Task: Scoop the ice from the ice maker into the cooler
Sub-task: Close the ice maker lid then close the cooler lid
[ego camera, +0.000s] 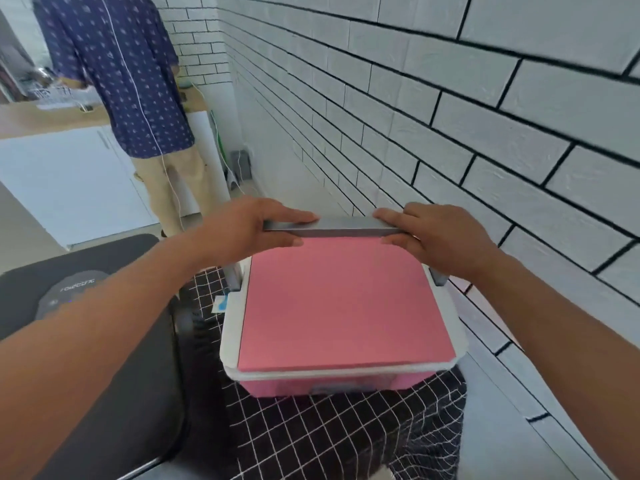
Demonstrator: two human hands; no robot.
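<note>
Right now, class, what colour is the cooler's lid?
Pink, with a white rim: the cooler lid, seen clearly in the head view.

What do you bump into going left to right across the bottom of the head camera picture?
Dark ice maker → pink cooler on the checked cloth → white brick wall.

The pink lid [346, 303] hides whatever the cooler [332, 384] holds. My left hand [242, 230] and right hand [440, 237] cover both ends of the grey handle [341, 226]. The ice maker [93, 341] runs off the bottom edge, its label too blurred to read.
</note>
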